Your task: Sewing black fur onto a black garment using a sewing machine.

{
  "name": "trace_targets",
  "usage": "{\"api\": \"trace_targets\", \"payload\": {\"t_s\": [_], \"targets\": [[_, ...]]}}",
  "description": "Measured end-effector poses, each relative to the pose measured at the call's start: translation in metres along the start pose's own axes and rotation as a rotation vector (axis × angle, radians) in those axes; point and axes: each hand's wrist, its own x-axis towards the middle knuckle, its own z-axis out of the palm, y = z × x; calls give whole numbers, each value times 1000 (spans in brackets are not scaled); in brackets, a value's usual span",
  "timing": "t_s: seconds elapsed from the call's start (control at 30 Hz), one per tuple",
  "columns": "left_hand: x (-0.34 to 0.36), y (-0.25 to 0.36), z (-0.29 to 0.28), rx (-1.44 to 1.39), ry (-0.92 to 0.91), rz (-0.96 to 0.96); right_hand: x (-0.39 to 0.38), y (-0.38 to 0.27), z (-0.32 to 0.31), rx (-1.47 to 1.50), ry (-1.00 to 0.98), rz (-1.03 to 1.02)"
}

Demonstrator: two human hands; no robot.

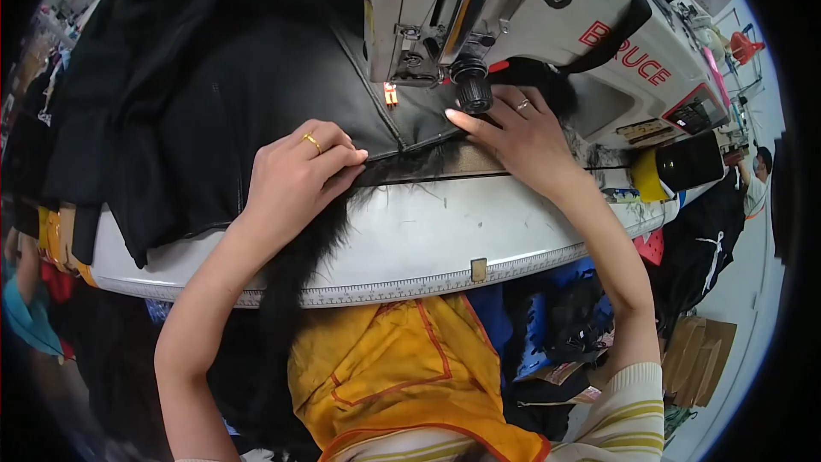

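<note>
A black garment [128,103] with a smooth panel and piped seam lies spread on the machine's white table [428,239]. A strip of long black fur [325,248] runs along its near edge and hangs over the table's front. My left hand [304,171], a gold ring on it, pinches that edge left of the seam. My right hand [530,145], with a silver-coloured ring, rests fingers apart on the garment's edge to the right, partly behind a black knob [472,85]. The sewing machine head [402,17] stands over the garment, a small orange light glowing beside the seam.
A tape rule [385,291] follows the table's front edge. A yellow-and-black container [650,173] sits at the right. Co-workers appear at the far right [757,188] and far left [30,316]. Cardboard [701,359] and piled dark fabric lie below right. An orange apron [385,368] covers my front.
</note>
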Motion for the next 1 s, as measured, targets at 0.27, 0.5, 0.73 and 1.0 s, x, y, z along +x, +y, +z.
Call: {"api": "trace_targets", "payload": {"t_s": [0.27, 0.5, 0.73, 1.0], "targets": [[-8, 17, -7, 157, -19, -62, 32, -17, 17, 150, 221, -167], [28, -18, 13, 209, -62, 88, 25, 30, 33, 110, 274, -45], [40, -26, 20, 151, 13, 122, 19, 36, 55, -1, 344, 55], [43, -25, 25, 293, -39, 24, 37, 24, 32, -80, 367, 115]]}}
